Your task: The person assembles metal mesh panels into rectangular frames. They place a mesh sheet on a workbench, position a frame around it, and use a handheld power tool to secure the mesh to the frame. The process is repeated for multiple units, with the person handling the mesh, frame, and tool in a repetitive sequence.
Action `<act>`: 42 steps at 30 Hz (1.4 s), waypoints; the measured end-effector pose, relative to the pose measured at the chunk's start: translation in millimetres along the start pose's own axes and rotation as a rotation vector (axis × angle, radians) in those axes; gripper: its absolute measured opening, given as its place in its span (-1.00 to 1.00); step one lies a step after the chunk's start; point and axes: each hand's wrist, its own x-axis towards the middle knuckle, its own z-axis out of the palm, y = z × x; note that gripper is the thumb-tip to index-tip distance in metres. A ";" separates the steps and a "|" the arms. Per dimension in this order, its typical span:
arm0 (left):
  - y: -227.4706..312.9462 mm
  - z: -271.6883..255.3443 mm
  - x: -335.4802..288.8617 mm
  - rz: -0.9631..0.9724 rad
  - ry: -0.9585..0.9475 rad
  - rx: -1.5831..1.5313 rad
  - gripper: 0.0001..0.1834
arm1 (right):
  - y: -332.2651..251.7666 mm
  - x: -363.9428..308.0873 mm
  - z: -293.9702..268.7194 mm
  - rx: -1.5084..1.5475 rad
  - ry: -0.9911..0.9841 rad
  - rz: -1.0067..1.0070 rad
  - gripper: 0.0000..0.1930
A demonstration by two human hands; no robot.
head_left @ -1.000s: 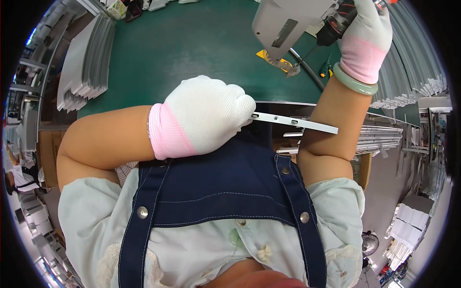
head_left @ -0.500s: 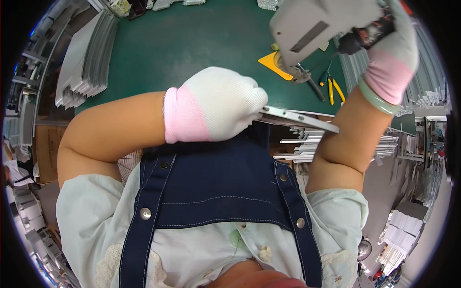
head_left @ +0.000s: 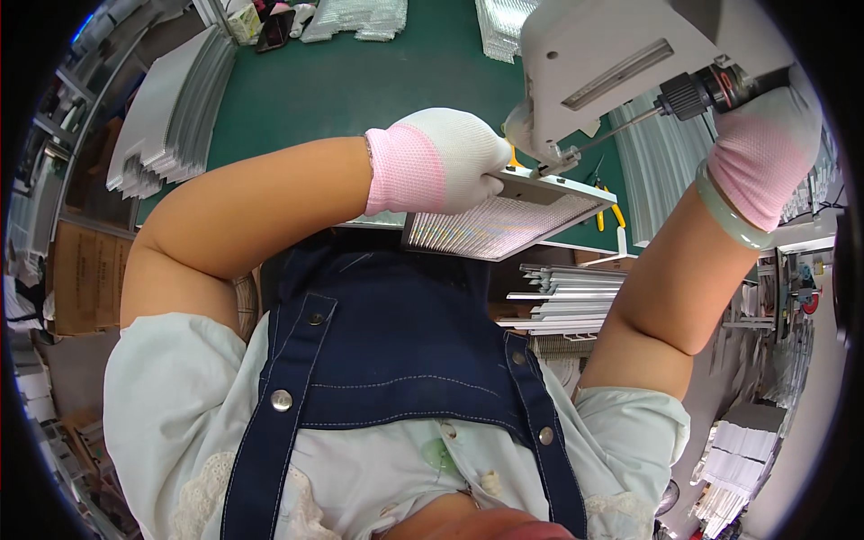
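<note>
Driver (head_left: 711, 90) in the right hand (head_left: 765, 148) meets the panel (head_left: 504, 216) corner, screw not visibly seated; left hand (head_left: 441, 162) fingers clamp the panel edge.

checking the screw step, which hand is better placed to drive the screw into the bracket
Right. The right hand grips the screwdriver, whose tip is at the bracket. The left hand is holding the panel.

White-pink gloves (head_left: 441, 162), seemingly ribbed silvery panel (head_left: 495, 225)
</note>
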 end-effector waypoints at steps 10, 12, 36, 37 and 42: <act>-3.0 0.5 -2.4 -0.003 -0.009 -0.018 -0.80 | -1.4 2.8 3.3 0.006 0.047 0.029 -0.74; -2.8 1.1 -3.3 -0.004 -0.007 -0.017 -0.80 | -0.8 3.0 3.7 0.006 0.085 0.038 -0.74; -5.0 -4.5 -2.1 0.007 -0.057 0.014 -0.72 | 10.9 -23.9 -0.8 0.011 -0.103 -0.008 -0.69; -6.8 -1.0 -4.0 0.019 -0.017 0.006 -0.72 | 11.9 -24.3 -0.5 0.027 -0.091 0.022 -0.69; -5.6 -1.2 -0.7 0.001 -0.054 -0.015 -0.71 | 35.3 -28.8 8.2 0.133 0.020 0.277 -0.68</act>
